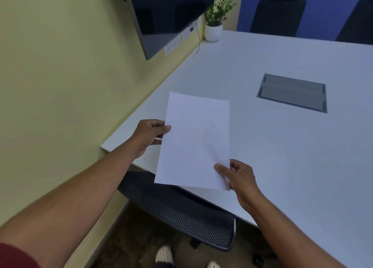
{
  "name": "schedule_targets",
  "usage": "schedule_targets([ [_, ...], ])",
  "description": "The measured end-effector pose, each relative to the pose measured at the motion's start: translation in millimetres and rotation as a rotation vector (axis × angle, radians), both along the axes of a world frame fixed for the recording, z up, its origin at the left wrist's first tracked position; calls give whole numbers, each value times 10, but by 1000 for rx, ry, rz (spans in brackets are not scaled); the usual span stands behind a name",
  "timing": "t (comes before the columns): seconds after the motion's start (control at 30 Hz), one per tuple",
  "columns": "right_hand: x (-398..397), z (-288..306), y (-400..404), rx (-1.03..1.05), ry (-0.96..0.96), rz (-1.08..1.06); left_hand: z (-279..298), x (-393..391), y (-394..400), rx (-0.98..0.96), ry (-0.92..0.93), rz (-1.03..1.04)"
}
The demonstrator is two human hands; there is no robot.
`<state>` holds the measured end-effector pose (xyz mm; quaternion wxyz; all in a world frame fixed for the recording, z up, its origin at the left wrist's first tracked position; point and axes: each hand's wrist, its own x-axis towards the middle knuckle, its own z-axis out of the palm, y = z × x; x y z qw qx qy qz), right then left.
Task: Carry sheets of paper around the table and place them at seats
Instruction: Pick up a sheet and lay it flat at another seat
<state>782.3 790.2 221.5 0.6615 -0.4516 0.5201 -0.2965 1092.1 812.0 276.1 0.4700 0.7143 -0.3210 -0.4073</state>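
Observation:
A white sheet of paper point(195, 140) hangs just above the near left corner of the white table point(282, 146), its near edge overhanging the table's edge. My left hand point(149, 136) pinches the sheet's left edge, thumb on top. My right hand point(238, 177) pinches its near right corner, thumb on top as well. Whether this is one sheet or a thin stack I cannot tell. Below the sheet a black mesh chair point(181, 213) is tucked under the table.
A grey cable hatch point(292, 93) is set into the tabletop. A potted plant point(215, 25) stands at the far corner by a wall screen point(169, 15). Two dark chairs point(278, 17) stand at the far side. The yellow wall point(60, 76) is close on the left.

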Motion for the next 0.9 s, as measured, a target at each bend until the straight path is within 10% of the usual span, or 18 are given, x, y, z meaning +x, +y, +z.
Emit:
schedule_targets([
  [0.9,833,-1951,-863,148,679,-130,-2482,845,-1934,263,-101,-516],
])
